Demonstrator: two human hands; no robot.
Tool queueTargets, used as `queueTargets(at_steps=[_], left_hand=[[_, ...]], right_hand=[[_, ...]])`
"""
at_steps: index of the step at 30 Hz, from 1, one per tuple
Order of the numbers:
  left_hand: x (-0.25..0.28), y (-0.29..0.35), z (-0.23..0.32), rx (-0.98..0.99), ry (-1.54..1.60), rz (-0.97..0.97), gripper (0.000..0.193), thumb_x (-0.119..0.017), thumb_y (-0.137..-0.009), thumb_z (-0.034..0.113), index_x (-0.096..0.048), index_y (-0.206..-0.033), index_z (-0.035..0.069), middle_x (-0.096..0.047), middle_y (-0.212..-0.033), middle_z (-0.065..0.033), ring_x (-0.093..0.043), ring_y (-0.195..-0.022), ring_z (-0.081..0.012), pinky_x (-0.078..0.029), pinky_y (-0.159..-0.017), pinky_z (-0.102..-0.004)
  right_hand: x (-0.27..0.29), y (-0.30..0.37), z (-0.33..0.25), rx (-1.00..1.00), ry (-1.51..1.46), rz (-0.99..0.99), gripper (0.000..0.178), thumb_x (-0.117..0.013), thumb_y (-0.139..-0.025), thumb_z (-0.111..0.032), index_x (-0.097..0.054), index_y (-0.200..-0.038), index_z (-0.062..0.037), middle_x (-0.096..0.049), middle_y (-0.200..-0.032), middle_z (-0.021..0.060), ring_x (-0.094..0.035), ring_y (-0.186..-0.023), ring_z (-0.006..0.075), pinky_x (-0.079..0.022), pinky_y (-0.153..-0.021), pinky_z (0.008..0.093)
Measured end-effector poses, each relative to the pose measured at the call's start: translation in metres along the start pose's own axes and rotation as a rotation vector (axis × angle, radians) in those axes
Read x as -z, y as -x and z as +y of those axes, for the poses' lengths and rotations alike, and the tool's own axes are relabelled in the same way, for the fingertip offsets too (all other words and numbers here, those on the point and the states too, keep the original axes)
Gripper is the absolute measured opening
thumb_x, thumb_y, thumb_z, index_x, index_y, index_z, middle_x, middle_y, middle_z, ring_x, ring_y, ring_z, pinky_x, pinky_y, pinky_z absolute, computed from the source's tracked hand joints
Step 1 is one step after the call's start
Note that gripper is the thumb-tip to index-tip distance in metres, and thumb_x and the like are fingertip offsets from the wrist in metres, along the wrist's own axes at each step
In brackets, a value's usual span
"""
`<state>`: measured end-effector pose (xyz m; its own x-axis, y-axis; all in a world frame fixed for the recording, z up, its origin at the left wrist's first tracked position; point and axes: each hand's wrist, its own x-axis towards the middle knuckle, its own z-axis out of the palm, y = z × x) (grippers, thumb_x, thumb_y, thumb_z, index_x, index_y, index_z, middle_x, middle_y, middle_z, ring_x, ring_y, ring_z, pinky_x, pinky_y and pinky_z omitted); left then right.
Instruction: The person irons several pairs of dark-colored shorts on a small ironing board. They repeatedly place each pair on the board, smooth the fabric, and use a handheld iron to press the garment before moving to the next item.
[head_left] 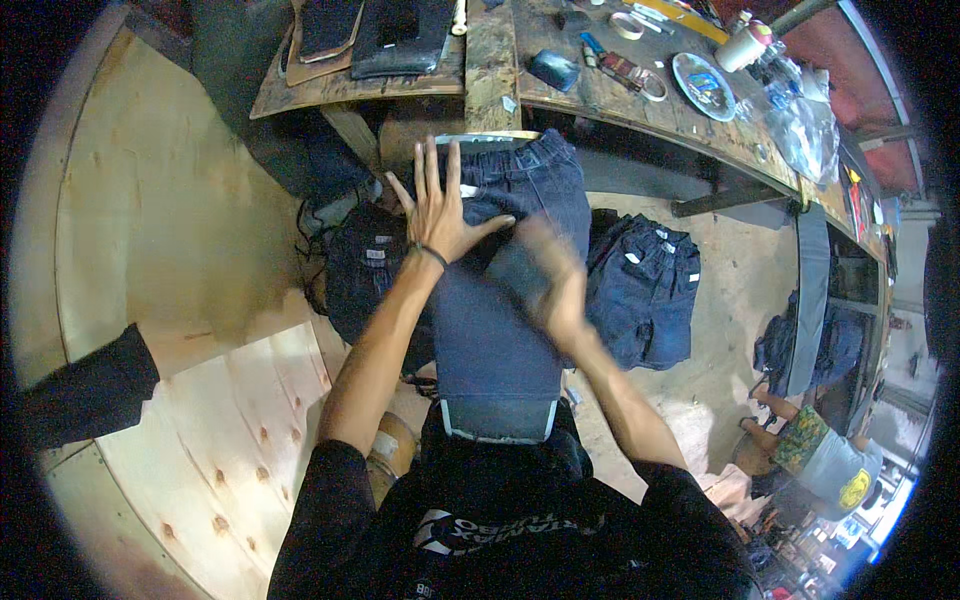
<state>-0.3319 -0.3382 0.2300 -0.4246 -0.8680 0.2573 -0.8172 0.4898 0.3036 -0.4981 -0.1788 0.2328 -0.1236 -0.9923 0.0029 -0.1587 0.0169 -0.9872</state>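
Note:
Dark blue denim shorts lie over a narrow board in front of me, whose pale-edged near end sticks out from under the cloth. The gathered waistband is at the far end, by the workbench. My left hand rests flat on the denim near the waistband, fingers spread, holding nothing. Over the middle of the shorts, my right hand is smeared by motion. Its fingers cannot be made out, and a greyish blur beside it is too unclear to name.
Dark denim shorts lie on the right, with more dark garments on the left. A wooden workbench ahead carries tape rolls, a plate and a thread cone. Plywood sheets stand left. Another person is at the lower right.

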Motion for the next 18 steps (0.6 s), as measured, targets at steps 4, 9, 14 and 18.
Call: queueTargets(at_steps=[4, 9, 14, 18], left_hand=[[-0.02, -0.019, -0.017, 0.08, -0.002, -0.112, 0.164, -0.076, -0.054, 0.099, -0.006, -0.176, 0.014, -0.003, -0.181, -0.0264, -0.006, -0.167, -0.0465, -0.003, -0.119, -0.0875], [-0.023, -0.036, -0.017, 0.153, 0.021, -0.123, 0.166, -0.075, -0.048, 0.101, -0.01, -0.176, 0.017, -0.023, -0.176, -0.0209, -0.02, -0.163, -0.0463, -0.008, -0.119, -0.0875], [-0.025, -0.04, -0.018, 0.145, 0.039, -0.102, 0.162, -0.078, -0.048, 0.098, -0.018, -0.174, 0.016, -0.031, -0.171, -0.0198, -0.029, -0.158, -0.045, -0.016, -0.118, -0.0855], [-0.024, -0.042, -0.019, 0.147, 0.041, -0.117, 0.159, -0.08, -0.049, 0.097, -0.022, -0.173, 0.015, -0.034, -0.169, -0.0212, -0.033, -0.155, -0.0457, -0.022, -0.117, -0.0828]], right_hand=[[-0.045, 0.062, -0.018, 0.226, 0.211, -0.981, 0.084, -0.067, -0.07, 0.002, -0.06, -0.153, -0.0075, -0.054, -0.163, 0.0186, -0.044, -0.155, 0.0381, -0.032, -0.131, 0.0532], [-0.035, 0.031, 0.013, 0.19, 0.259, -0.807, 0.081, -0.069, -0.066, -0.003, -0.065, -0.147, -0.0066, -0.061, -0.155, 0.0195, -0.055, -0.144, 0.0419, -0.037, -0.128, 0.0544], [-0.035, 0.031, 0.0, 0.128, 0.191, -0.843, 0.082, -0.07, -0.065, -0.007, -0.067, -0.146, -0.0089, -0.062, -0.154, 0.0199, -0.056, -0.144, 0.0402, -0.036, -0.127, 0.0553], [-0.016, -0.024, -0.036, -0.115, 0.191, -0.91, 0.062, -0.069, -0.079, -0.006, -0.069, -0.141, -0.0041, -0.074, -0.134, 0.0228, -0.07, -0.126, 0.041, -0.052, -0.115, 0.0483]])
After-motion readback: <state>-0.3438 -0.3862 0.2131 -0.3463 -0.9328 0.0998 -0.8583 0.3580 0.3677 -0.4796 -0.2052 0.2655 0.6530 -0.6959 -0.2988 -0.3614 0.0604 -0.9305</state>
